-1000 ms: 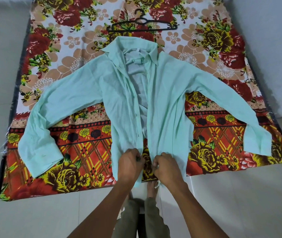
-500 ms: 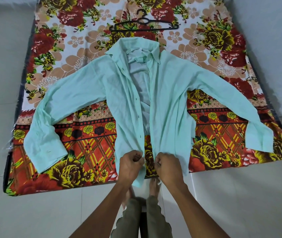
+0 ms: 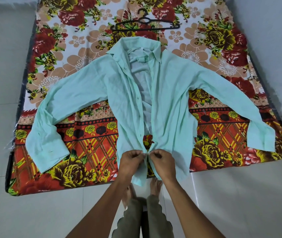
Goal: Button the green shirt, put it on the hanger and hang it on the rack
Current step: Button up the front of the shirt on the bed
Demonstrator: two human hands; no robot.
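Green shirt [image 3: 169,93] lies collar away, hem near; both hands' fingers [image 3: 137,154] pinch its bottom front edges.

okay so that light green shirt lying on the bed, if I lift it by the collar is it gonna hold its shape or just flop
The thin light green button-up shirt will probably flop: it lies wrinkled and flat on the floral bedsheet, and bunches where the left hand and right hand pinch its front edges. It looks light. With the front mostly open, the panels would likely swing apart.
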